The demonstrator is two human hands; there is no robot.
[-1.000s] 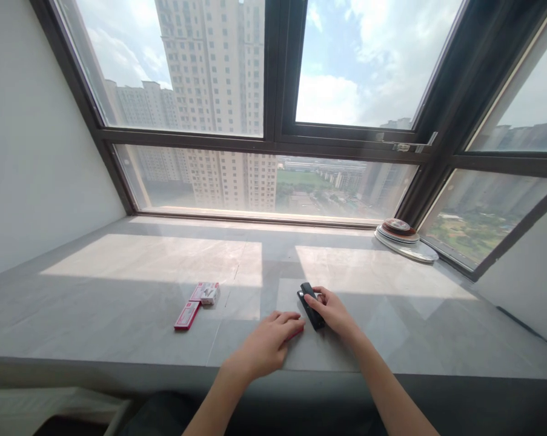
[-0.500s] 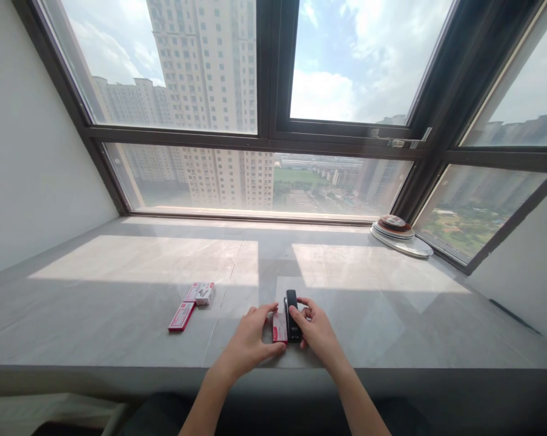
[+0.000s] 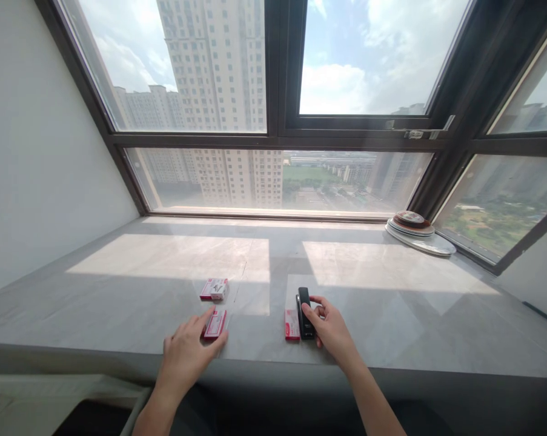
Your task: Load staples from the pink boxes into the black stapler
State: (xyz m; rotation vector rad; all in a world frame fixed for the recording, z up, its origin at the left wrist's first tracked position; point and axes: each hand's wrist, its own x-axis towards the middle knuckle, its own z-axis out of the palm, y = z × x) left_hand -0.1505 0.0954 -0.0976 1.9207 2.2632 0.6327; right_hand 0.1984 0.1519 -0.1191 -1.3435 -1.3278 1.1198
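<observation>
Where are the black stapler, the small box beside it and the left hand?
Black stapler (image 3: 306,327): head view, near half.
Small box (image 3: 292,324): head view, top face.
Left hand (image 3: 185,346): head view, back of the hand.

On the sill (image 3: 418,315), a stapler (image 3: 306,322) sits right of one box (image 3: 292,326), with stacked plates (image 3: 412,229) behind, farther right.

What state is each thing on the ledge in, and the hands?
Right hand: gripping the stapler
Stapler: looks closed
Right red box: lying beside the stapler
Left red box: apart from other boxes
Left hand: spread around that box, grip unclear
Far red box: lying flat
White box: looks closed
Plates: stacked
</observation>
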